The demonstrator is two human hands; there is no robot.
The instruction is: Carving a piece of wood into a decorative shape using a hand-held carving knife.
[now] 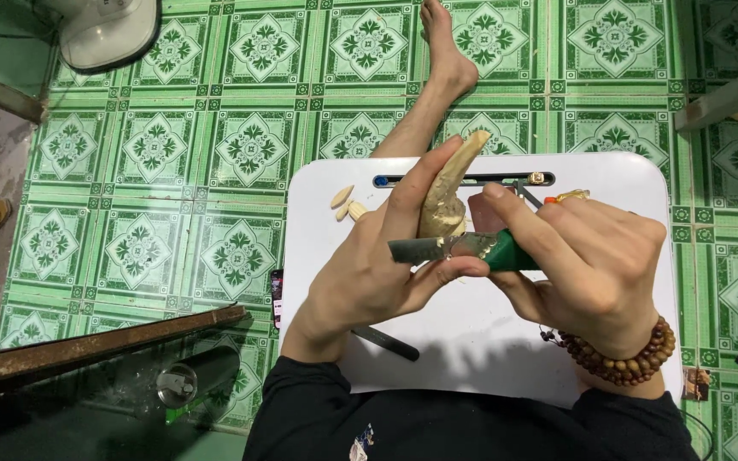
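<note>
1. Left hand (369,269) is wrapped around a pale wooden carving (450,201), holding it upright above the white counter (471,333); its thumb lies just under the blade.
2. Right hand (591,265) is clenched on the green handle of a carving knife (459,249), whose blade lies across the base of the wood and points toward the left fingers.
3. Judgement: if the blade skids off the grain, it could run into the left thumb or fingers.
4. Wood chips (348,203) lie on the counter near a bare leg (433,94); a dropped knife could strike it.
</note>
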